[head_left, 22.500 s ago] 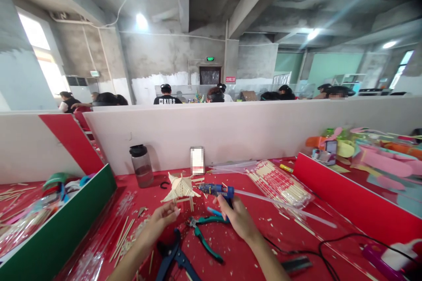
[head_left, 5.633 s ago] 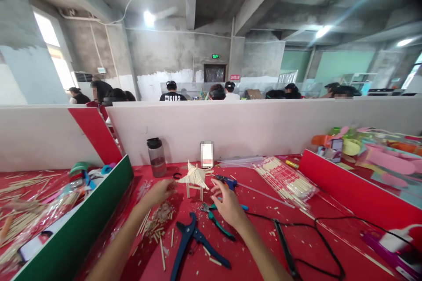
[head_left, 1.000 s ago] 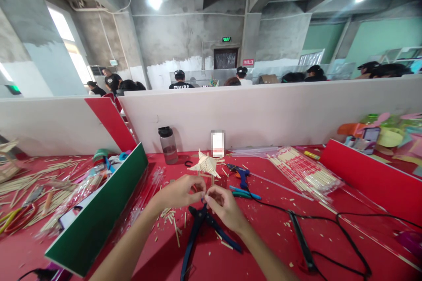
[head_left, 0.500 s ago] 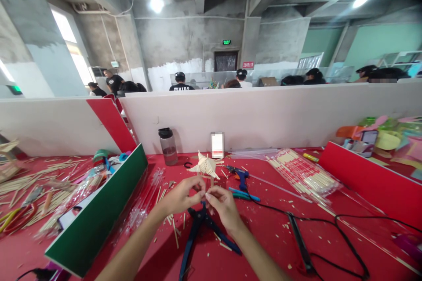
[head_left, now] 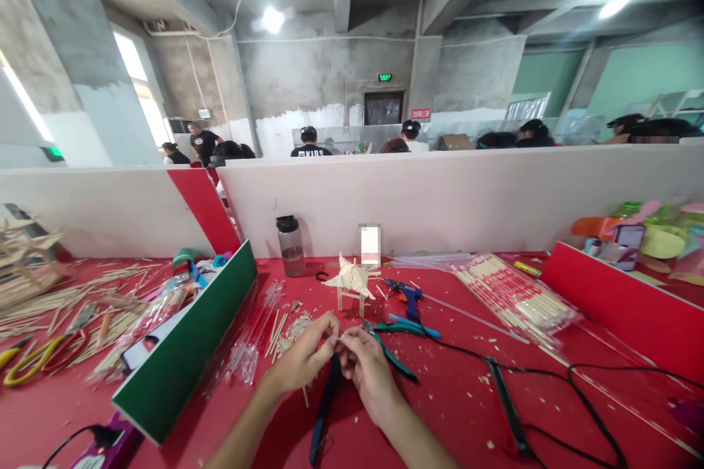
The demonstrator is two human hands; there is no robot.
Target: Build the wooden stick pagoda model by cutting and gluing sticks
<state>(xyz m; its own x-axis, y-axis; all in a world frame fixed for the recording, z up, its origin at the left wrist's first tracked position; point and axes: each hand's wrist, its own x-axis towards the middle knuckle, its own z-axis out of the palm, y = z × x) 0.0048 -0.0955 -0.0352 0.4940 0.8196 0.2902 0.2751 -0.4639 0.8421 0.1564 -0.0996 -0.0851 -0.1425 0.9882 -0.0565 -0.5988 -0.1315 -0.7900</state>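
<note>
Head view: left hand [head_left: 304, 360] and right hand [head_left: 372, 379] met at fingertips above dark-blue tool [head_left: 324, 414]; pale speck [head_left: 339, 339] showed between, too small to name; could not tell whether either hand gripped it. Step in hand seemed fine finger work; next move likely called for light, steady touch, clear of tool below. Stick model [head_left: 353, 279] stood on thin legs just beyond hands: pale, ridged roof, pointed corners. Smooth blue plastic glue gun [head_left: 408, 298] lay right of it on red table [head_left: 467, 410], amid splintery wood scraps [head_left: 295, 328].
</note>
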